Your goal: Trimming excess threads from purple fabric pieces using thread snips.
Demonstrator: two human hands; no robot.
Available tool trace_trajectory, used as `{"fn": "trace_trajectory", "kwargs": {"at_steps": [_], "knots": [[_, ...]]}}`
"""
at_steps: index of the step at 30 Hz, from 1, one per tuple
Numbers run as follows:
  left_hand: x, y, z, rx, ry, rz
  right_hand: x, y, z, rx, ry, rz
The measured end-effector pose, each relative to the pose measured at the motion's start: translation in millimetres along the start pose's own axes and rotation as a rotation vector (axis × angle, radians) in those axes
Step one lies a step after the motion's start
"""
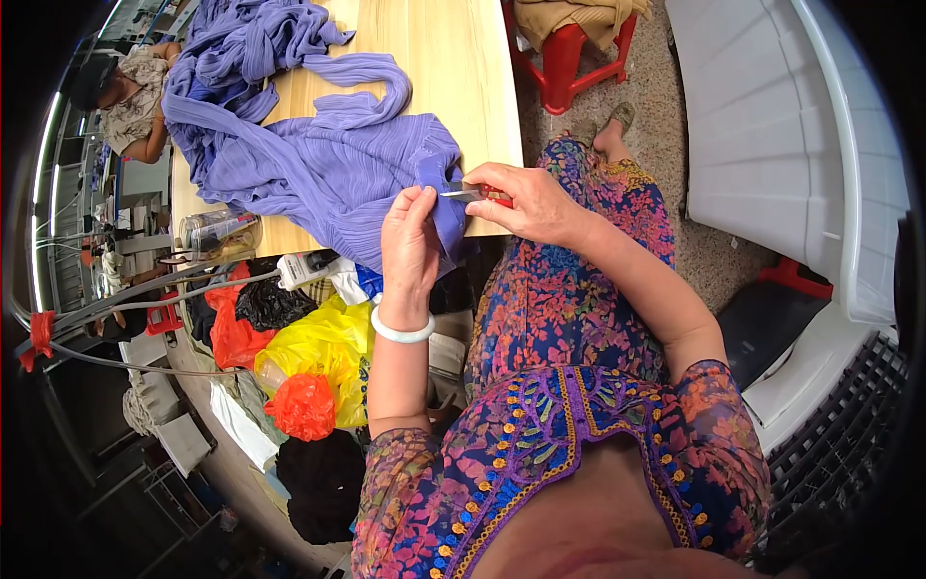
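Observation:
A purple pleated garment (309,169) lies bunched over the wooden table (463,77), its near end hanging at the table's edge. My left hand (409,241), with a pale bangle (403,333) at the wrist, pinches the smooth purple edge of the cloth (446,217) between thumb and fingers. In my right hand (540,205) is a pair of small red-handled scissors (463,192). Their metal blades point left and lie against the cloth, close to my left fingertips. Whether the blades are cutting a thread there I cannot tell.
Left of my arm sit a yellow plastic bag (313,352), a red bag (301,407) and dark cloth (323,482). A clear container (217,234) stands at the table's left edge. A red stool (564,72) and a large pale bin (772,125) are right. Another person (135,106) is far left.

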State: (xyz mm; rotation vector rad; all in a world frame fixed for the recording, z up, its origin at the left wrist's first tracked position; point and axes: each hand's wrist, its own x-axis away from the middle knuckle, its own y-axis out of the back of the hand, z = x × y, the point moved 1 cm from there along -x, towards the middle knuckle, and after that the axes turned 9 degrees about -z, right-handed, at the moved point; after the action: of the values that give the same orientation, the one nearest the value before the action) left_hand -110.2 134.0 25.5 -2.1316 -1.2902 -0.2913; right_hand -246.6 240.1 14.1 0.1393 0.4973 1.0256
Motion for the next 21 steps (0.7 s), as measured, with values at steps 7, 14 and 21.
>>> {"fn": "trace_trajectory", "kwargs": {"at_steps": [7,14,21], "knots": [[2,-2,-2,-0.010,0.010,0.020,0,-2,0,-0.014,0.024,-0.050],[0,-4,-1,-0.017,0.036,0.030,-3,-1,0,-0.007,-0.067,-0.048],[-2,-8,2,-0.089,0.004,0.034,-12,-18,12,-0.417,-0.306,-0.069]]}}
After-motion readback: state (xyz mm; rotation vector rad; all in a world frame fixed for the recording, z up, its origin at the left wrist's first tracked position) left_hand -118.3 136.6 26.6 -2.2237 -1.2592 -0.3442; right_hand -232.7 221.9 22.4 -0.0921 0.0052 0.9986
